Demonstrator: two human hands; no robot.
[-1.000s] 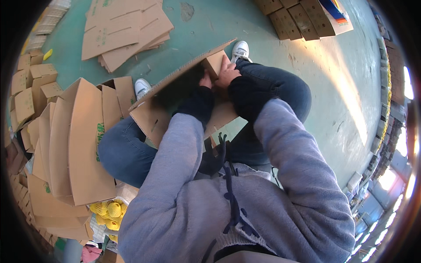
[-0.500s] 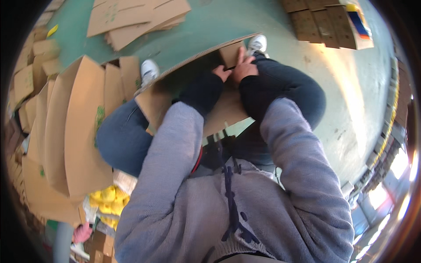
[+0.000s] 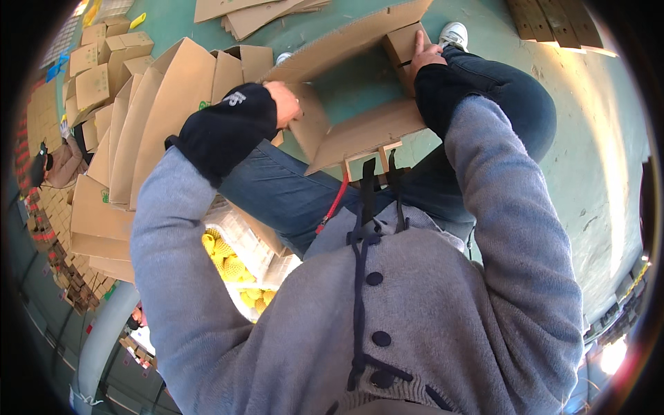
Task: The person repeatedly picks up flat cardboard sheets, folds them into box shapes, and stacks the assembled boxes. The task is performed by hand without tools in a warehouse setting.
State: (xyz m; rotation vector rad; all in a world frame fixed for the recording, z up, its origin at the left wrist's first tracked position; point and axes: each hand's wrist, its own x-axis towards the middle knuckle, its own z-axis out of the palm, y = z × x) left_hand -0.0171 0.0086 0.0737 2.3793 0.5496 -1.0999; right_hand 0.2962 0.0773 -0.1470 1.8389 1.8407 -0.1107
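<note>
An open brown cardboard box (image 3: 377, 128) stands between my legs, with green floor showing through its middle. My left hand (image 3: 283, 105) is closed on the box's left end, its fingertips partly hidden behind the edge. At the right end, my right hand (image 3: 423, 55) grips the far corner by the folded end panel (image 3: 404, 45). Its index finger lies stretched along the board, while the other fingers curl and are partly hidden.
Folded cartons (image 3: 166, 114) stand in a row at my left. Flat cardboard sheets (image 3: 256, 15) lie beyond the box. Yellow netted items (image 3: 232, 266) fill a white crate near my left elbow. A person (image 3: 63, 162) sits at far left; more cartons (image 3: 553, 24) stand far right.
My hands were together at the box's right end. The left hand has moved across to the left end, while the right stays at the right end. The view has shifted.
</note>
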